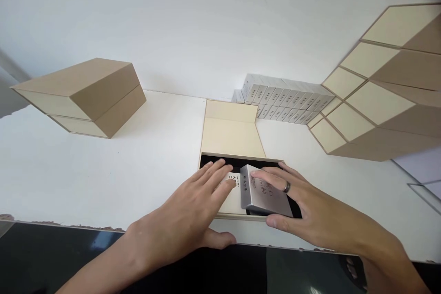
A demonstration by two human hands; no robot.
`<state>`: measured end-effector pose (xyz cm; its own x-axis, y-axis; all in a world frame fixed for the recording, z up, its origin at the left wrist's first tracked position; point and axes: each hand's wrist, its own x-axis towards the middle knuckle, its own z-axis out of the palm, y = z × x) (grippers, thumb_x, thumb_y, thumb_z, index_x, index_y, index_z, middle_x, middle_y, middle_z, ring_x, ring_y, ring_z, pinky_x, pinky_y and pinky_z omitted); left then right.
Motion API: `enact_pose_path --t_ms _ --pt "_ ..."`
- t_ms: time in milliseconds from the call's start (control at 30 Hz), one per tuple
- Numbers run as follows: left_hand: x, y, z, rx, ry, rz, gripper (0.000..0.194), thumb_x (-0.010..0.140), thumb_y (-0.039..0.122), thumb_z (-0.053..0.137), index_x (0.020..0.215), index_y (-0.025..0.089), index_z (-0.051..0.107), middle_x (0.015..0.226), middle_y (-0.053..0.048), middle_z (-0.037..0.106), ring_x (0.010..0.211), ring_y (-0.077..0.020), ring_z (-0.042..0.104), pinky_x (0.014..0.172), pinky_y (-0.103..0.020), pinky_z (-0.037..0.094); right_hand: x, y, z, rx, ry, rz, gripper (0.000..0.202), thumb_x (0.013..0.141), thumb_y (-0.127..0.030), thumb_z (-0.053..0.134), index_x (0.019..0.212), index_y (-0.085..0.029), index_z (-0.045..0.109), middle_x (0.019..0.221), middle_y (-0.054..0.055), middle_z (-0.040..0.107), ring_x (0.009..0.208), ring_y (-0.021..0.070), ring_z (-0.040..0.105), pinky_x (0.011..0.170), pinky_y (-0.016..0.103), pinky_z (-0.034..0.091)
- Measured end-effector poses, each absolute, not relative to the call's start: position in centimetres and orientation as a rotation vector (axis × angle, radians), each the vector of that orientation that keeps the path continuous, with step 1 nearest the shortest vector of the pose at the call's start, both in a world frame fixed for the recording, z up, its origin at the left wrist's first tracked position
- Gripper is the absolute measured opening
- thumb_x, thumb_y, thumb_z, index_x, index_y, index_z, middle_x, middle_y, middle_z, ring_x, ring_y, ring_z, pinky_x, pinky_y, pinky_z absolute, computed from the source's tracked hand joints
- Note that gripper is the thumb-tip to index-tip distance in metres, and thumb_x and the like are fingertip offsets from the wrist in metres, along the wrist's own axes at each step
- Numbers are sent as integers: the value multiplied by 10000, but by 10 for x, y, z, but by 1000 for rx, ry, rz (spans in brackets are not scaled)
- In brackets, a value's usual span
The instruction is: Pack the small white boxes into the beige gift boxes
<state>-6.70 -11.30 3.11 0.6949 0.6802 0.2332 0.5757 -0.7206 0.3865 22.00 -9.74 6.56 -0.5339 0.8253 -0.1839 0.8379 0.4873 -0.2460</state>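
Observation:
An open cream gift box (229,137) with a black interior lies before me, its lid folded back. Inside, on the left, sits a pale box (231,202) with dark lettering. To its right a silver-grey box (267,200), printed on its top and side, sits tilted, its left end raised. My right hand (305,197), wearing a dark ring, grips this silver-grey box, index fingertip on its top and thumb by the gift box's front wall. My left hand (193,202) is open over the pale box, fingers stretched out, partly covering it.
Behind the lid stand two rows of small silver-grey boxes (289,98) against the wall. Closed tan gift boxes (361,101) are stacked at the right; another stacked pair (103,96) stands at the left. The white table's (161,183) chipped front edge runs below my hands.

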Motion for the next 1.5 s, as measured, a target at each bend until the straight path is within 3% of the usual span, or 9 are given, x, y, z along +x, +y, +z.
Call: enact_pose_path --t_ms 133,233,433,833,967,1100,1167,1267,1500 --pt "-61 -107 32 2654 1011 408 865 714 426 861 1386 160 387 1512 -242 475 1421 -409 443 1161 -589 397 205 -98 69 1569 2601 -658 860 826 -691 643 1544 -534 196 1657 -47 238 1443 310 417 1040 483 547" --pt "-55 -102 36 2660 1030 399 718 764 373 823 1325 157 431 1416 -201 572 1318 -368 555 1103 -529 466 195 -97 71 1540 2587 -678 897 798 -706 665 1545 -534 200 1619 -31 309 1402 297 462 1028 461 549" --pt "-53 -98 36 2652 1019 342 569 820 344 772 1274 149 491 1287 -148 612 1207 -342 582 1018 -515 504 198 -88 69 1499 2505 -668 578 785 -608 726 1317 -437 576 1290 21 579 1193 308 584 857 419 580" --pt "-53 -93 44 2624 999 280 496 814 392 775 1195 164 556 1183 -127 638 1078 -323 617 953 -491 511 169 -83 74 1314 2459 -420 190 778 -373 756 846 -222 662 945 58 534 888 290 577 710 433 501" --pt "-69 -81 56 2377 830 386 606 790 473 800 1278 221 544 1272 -98 644 1161 -292 628 955 -413 537 172 -83 73 1320 2498 -511 225 800 -434 701 904 -237 666 973 63 527 920 300 579 728 448 507" --pt "-84 -52 63 1982 926 707 291 930 451 622 1146 256 598 1246 -52 669 1120 -222 666 923 -366 561 175 -87 71 1369 2494 -536 257 809 -425 691 996 -249 680 1015 71 540 961 309 583 759 459 516" --pt "-88 -30 56 1794 1200 868 288 968 495 523 1061 228 581 1220 -71 669 1085 -221 681 902 -382 569 175 -89 70 1395 2490 -520 243 808 -413 701 985 -247 682 1020 70 539 966 309 582 769 458 516" --pt "-88 10 35 1604 1608 767 385 939 545 550 1115 203 545 1177 -100 672 991 -255 701 858 -436 564 176 -89 67 1394 2504 -500 263 804 -424 711 990 -240 681 1015 69 529 959 304 576 777 458 512" --pt "-61 93 -2 1517 1892 634 445 951 385 640 1329 173 541 1375 -126 552 1205 -287 584 998 -517 514 179 -87 66 1390 2446 -594 420 799 -504 712 1098 -214 670 1088 84 526 1053 322 550 876 493 501"
